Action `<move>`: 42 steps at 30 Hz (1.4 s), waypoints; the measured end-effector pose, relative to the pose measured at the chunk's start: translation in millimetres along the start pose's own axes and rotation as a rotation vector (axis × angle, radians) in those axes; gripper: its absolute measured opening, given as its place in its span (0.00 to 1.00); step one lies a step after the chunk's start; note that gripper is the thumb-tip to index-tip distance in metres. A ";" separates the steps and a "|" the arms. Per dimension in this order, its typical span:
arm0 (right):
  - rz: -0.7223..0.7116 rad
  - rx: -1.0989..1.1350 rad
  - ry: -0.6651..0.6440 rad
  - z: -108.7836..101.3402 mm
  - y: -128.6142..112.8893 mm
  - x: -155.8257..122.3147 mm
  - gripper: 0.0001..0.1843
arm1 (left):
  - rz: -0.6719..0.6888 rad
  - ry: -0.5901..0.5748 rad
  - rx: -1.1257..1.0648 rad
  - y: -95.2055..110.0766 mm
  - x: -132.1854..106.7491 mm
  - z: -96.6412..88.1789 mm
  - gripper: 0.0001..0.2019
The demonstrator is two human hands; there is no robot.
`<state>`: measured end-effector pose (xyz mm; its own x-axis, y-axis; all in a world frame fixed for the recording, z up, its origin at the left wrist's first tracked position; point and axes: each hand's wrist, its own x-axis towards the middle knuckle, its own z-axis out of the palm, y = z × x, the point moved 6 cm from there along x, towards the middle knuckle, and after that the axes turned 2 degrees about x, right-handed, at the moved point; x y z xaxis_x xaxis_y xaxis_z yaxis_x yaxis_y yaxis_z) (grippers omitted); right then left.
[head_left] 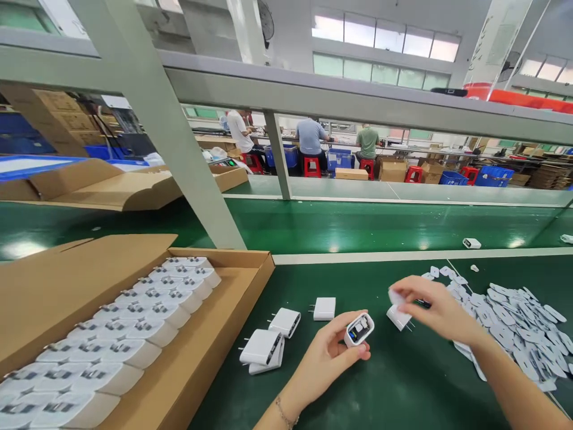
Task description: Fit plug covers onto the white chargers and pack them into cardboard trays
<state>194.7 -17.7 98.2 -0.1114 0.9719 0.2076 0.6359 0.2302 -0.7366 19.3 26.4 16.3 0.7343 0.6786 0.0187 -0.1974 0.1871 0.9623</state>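
My left hand point(329, 352) is closed around a white charger point(359, 329), its open end facing me with parts visible inside. My right hand point(441, 307) pinches a small white end cover point(395, 297) between thumb and fingers. Just below those fingers is another white charger point(398, 318) with its prongs pointing down to the right; whether the fingers touch it I cannot tell. Left of my left hand lie a single charger point(324, 309), another charger point(285, 322) and two stacked ones, the upper charger point(259, 346) resting on the lower.
On the left, a cardboard box point(233, 316) holds rows of chargers point(129, 325), prongs up. A heap of white covers point(521, 334) spreads at the right. Beyond the worktop runs a green conveyor belt point(380, 224) carrying a charger point(471, 243). A metal frame point(179, 137) crosses ahead; several people sit beyond.
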 end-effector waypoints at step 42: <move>-0.357 -0.013 -0.066 68.1 -15.0 -13.6 0.20 | -0.069 -0.123 0.114 2.5 -2.4 11.1 0.16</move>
<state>134.8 -30.9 62.6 -0.3766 0.8318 0.4078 0.5579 0.5550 -0.6170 24.2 17.3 21.7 0.8186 0.5739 -0.0223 -0.0741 0.1440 0.9868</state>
